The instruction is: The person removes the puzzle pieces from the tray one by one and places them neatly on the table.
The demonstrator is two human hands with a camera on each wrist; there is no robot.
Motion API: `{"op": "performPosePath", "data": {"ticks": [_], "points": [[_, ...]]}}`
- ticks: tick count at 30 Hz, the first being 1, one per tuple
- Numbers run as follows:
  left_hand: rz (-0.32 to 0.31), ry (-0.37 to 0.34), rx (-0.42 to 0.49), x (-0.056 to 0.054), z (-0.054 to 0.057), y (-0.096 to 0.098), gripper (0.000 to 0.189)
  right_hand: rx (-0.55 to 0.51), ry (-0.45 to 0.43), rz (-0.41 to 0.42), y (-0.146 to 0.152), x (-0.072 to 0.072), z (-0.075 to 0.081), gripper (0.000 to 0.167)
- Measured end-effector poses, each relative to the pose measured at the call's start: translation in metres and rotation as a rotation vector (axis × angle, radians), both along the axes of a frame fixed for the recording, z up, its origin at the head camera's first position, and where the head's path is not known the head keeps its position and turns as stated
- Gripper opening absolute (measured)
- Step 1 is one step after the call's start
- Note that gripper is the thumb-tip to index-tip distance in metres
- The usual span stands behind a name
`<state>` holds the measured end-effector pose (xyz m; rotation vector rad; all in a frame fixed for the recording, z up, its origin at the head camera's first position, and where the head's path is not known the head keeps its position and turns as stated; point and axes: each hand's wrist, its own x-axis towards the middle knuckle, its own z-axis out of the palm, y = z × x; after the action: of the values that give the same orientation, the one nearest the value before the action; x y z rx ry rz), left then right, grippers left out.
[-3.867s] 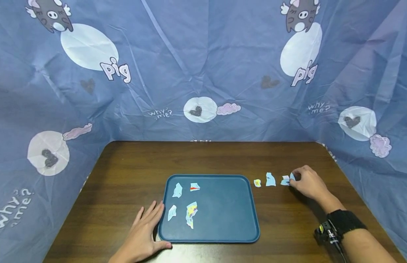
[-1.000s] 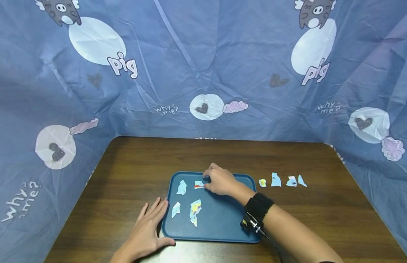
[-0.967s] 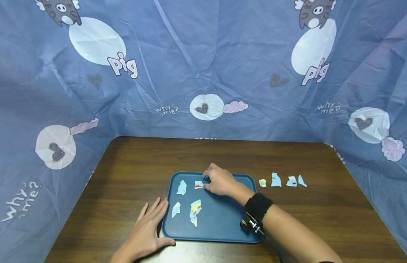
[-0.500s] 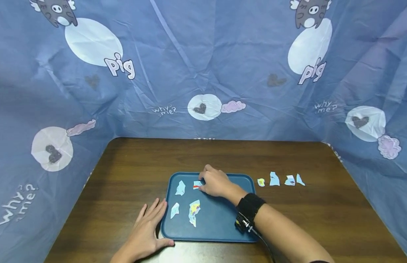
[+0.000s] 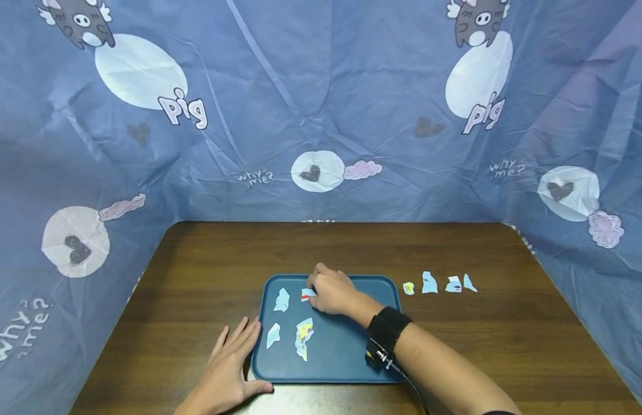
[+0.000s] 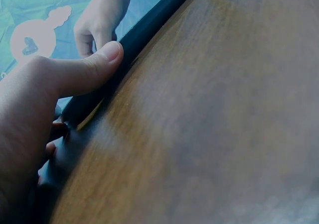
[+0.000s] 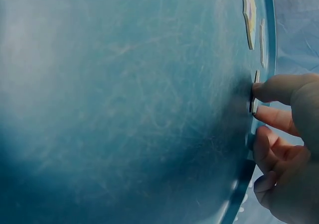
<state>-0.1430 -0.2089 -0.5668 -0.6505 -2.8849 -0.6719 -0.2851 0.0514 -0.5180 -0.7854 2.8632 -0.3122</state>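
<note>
- table (image 5: 217, 248)
- blue tray (image 5: 352, 357) on it
- left hand (image 5: 224, 366): fingers straight, spread about the tray's near left corner
- right hand (image 5: 333, 293): pinching the striped piece (image 5: 306, 294), toward the tray's far side; likely light, stiff, best held by its edges

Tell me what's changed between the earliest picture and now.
The right hand let go of the thin scrap on the table and moved left over the tray, where it holds the red-striped scrap. The left hand stays at the tray's left edge.
</note>
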Motion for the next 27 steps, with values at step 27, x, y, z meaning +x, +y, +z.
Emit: {"op": "performPosePath", "data": {"ticks": [27], "points": [[-0.039, 0.155, 0.019, -0.008, -0.017, -0.009, 0.112, -0.132, 0.143, -0.097, 0.066, 0.021, 0.034, 0.023]]}}
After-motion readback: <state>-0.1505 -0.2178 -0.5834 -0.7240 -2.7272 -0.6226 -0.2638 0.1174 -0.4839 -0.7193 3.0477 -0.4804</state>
